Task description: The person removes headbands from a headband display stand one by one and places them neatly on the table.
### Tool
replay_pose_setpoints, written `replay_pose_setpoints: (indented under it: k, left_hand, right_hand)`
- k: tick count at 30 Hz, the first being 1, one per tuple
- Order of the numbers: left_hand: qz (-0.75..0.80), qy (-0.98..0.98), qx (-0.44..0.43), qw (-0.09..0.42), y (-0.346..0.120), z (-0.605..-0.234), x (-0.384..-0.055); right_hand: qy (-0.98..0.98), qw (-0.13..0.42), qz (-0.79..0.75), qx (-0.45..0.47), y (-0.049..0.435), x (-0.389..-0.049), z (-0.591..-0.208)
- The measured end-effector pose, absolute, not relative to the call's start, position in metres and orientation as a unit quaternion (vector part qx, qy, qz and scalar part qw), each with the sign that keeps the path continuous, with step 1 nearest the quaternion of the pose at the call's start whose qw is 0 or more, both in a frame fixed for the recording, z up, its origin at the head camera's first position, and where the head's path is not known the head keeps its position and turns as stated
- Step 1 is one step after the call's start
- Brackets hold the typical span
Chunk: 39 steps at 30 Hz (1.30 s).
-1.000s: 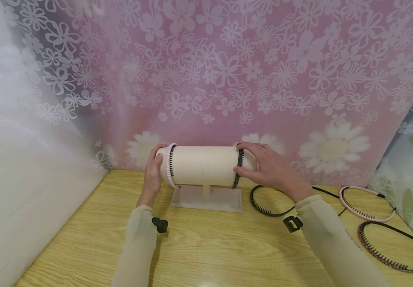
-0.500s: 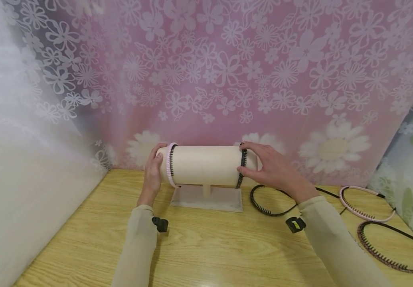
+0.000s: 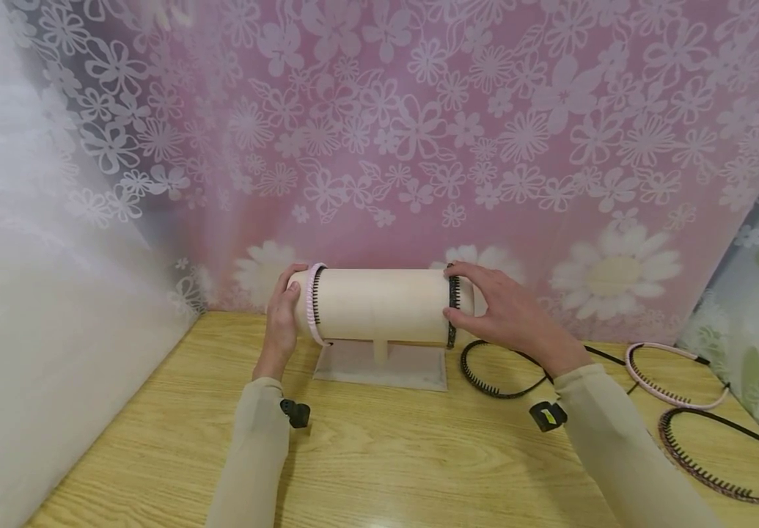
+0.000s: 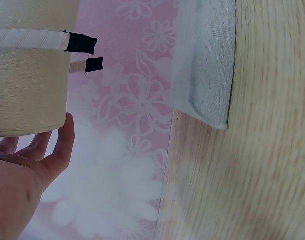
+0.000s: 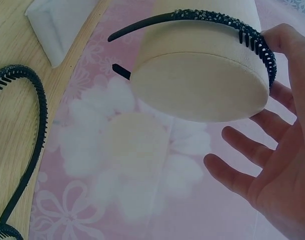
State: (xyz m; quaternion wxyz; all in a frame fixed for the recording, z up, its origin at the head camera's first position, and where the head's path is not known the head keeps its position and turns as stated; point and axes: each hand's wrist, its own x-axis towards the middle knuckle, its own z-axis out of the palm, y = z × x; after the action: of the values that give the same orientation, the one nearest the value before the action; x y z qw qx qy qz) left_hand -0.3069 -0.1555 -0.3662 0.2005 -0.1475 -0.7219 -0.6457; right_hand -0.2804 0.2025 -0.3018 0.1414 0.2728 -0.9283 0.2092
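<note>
A cream cylinder-shaped headband stand (image 3: 382, 301) lies crosswise on its post and pale base. My left hand (image 3: 280, 323) holds its left end, thumb in front and fingers behind. Just inside that hand, a pale pink toothed headband (image 3: 311, 302) sits around the cylinder; its black tips show in the left wrist view. At the right end, my right hand (image 3: 511, 312) pinches a sparkly black toothed headband (image 5: 212, 16) between thumb and forefinger. This headband goes over the cylinder, close to its end, with both tips apart below; the other fingers are spread.
On the wooden table (image 3: 379, 455), another black headband (image 3: 485, 389) lies right of the base. Farther right are a pink headband (image 3: 656, 392) and a dark brownish one (image 3: 702, 473). A pink flowered backdrop (image 3: 379, 183) stands close behind, with pale sheets on both sides.
My right hand has slid the black headband a little to the right along the cylinder, toward its end. The left hand and the pink headband have stayed put.
</note>
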Motion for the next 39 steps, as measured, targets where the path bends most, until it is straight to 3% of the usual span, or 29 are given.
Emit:
replay_pose_setpoints:
  k: [10,24,32,39]
  left_hand:
    - [-0.645,-0.718,-0.148,0.216,-0.162,-0.393,-0.334]
    - [-0.646,-0.713,-0.153,0.225,-0.162,-0.396,-0.333]
    - [-0.647,-0.711,-0.152,0.230,-0.162,-0.396,-0.334]
    - [-0.649,-0.709,-0.159,0.227,-0.161,-0.393,-0.335]
  right_hand:
    - [-0.931,0.133,0.207,0.268,0.205,-0.279,-0.304]
    - [-0.931,0.117,0.231,0.259,0.210,-0.278,-0.309]
    - [-0.914,0.085,0.306,0.253,0.210,-0.277,-0.316]
    - [-0.901,0.091,0.356,0.231,0.208,-0.273,-0.317]
